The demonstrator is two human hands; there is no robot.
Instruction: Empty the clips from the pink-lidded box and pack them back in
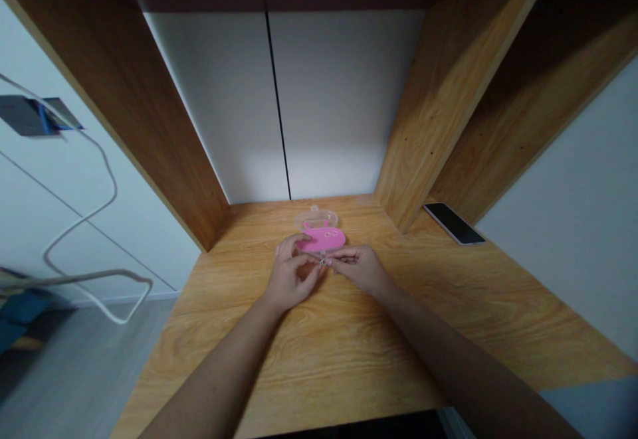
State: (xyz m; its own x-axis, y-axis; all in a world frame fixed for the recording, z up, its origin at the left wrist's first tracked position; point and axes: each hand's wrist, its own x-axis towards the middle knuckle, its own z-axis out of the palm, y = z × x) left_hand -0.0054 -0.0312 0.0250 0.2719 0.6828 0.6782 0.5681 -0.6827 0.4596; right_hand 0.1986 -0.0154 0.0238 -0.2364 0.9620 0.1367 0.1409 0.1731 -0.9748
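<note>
A small oval pink case (pixel 326 240) lies on the wooden desk, its clear lid (pixel 319 218) hinged open toward the back. A few tiny ring-like shapes show on the pink part. Just in front of the case, a small silvery piece (pixel 322 262) sits between my two hands; it is too small to name for sure. My left hand (pixel 292 273) pinches it from the left with thumb and forefinger, while other fingers reach over the case's left end. From the right, my right hand (pixel 359 267) pinches it between thumb and fingertips.
On the desk (pixel 209 333) to the right lies a dark-screened phone (pixel 453 224), beyond an upright wooden panel (pixel 428 127). Another panel (pixel 134 93) stands at left, with a white wall behind. A white cable (pixel 107 160) hangs off the desk's left side.
</note>
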